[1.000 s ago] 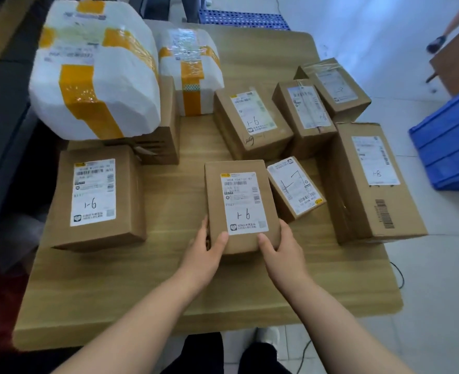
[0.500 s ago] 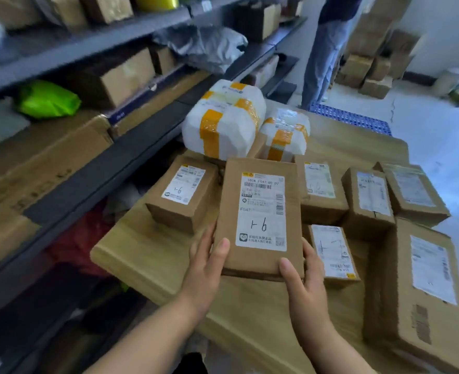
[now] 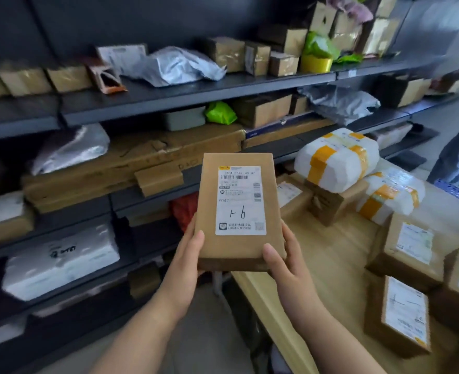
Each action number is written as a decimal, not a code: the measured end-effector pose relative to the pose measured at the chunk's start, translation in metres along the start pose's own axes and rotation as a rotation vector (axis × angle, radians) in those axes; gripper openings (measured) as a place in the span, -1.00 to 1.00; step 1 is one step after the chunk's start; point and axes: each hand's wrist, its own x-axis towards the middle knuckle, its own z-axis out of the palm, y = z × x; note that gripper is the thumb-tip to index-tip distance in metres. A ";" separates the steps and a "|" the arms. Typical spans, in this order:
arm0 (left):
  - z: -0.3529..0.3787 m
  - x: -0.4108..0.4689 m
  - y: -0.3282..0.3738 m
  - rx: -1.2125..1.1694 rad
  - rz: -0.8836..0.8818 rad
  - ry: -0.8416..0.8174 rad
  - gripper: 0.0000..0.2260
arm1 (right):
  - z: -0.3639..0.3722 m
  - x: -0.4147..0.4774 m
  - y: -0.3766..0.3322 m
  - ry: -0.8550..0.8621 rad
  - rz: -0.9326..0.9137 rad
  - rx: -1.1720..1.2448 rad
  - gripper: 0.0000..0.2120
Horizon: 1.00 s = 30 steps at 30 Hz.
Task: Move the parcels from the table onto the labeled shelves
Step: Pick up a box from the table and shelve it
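I hold a flat brown cardboard parcel (image 3: 239,211) in the air, its white label hand-marked "1-6". My left hand (image 3: 189,257) grips its lower left edge and my right hand (image 3: 285,263) grips its lower right corner. The parcel hangs in front of the dark metal shelves (image 3: 196,90), which fill the left and upper view. The wooden table (image 3: 339,255) lies to the right, below the parcel, with several more brown boxes (image 3: 409,255) and two white foam parcels (image 3: 339,157) banded in yellow tape.
The shelves hold many items: grey plastic mailers (image 3: 174,66), brown boxes (image 3: 228,54), a green bag (image 3: 220,113), a long flat carton (image 3: 134,163) and a white parcel (image 3: 61,260). Part of another person (image 3: 458,152) stands at the far right.
The parcel was lifted off the table and carried left and up toward the shelves. My view turned from the table to face the shelving.
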 end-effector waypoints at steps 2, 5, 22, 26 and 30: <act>-0.025 -0.012 0.010 -0.010 0.014 0.056 -0.57 | 0.023 -0.001 -0.008 -0.072 0.004 -0.014 -0.25; -0.072 -0.034 0.020 -0.031 0.023 0.162 -0.50 | 0.068 -0.004 -0.016 -0.166 -0.011 0.013 -0.43; -0.415 -0.331 0.040 0.210 0.083 0.899 -0.33 | 0.482 -0.174 -0.003 -0.968 0.008 -0.006 -0.40; -0.452 -0.409 0.034 0.169 0.051 1.115 -0.36 | 0.555 -0.228 0.005 -1.216 -0.019 -0.066 -0.18; -0.477 -0.474 0.029 0.139 0.003 1.325 -0.38 | 0.619 -0.279 0.017 -1.438 -0.053 -0.089 -0.24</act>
